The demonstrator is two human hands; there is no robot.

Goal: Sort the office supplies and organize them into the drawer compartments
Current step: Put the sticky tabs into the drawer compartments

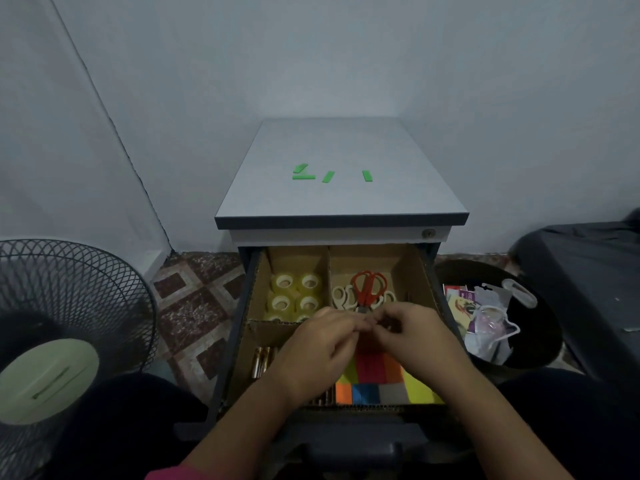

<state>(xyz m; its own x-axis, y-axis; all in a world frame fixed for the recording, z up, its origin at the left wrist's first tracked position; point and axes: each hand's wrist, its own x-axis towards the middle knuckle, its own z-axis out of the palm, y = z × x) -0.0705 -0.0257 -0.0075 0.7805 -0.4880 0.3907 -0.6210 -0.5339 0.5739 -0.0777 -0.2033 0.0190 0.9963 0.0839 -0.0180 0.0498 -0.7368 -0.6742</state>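
Drawer pulled out from under the grey cabinet top, split by cardboard dividers into compartments. Left hand and right hand held together over its middle, fingertips meeting, fingers curled as though pinching something small between them; whatever it is, too small and hidden to make out, so grip not certain.

Beyond the left hand, far-left compartment: clear tape rolls standing in rows. Beyond the right hand, far-right compartment: red-handled scissors lying on top of white-handled scissors, blades running toward the meeting fingertips. Under and just near-side of both hands, near-right compartment: coloured sticky notes packed side by side, red, orange, blue, grey, yellow. Under the left wrist, near-left compartment: brassy cylindrical items, kind unclear.

Well beyond both hands, on the cabinet top: four green strips, three close together, one apart to the right. Left of the left hand, on the floor: a fan. Right of the right hand: a dark bin holding packaging.
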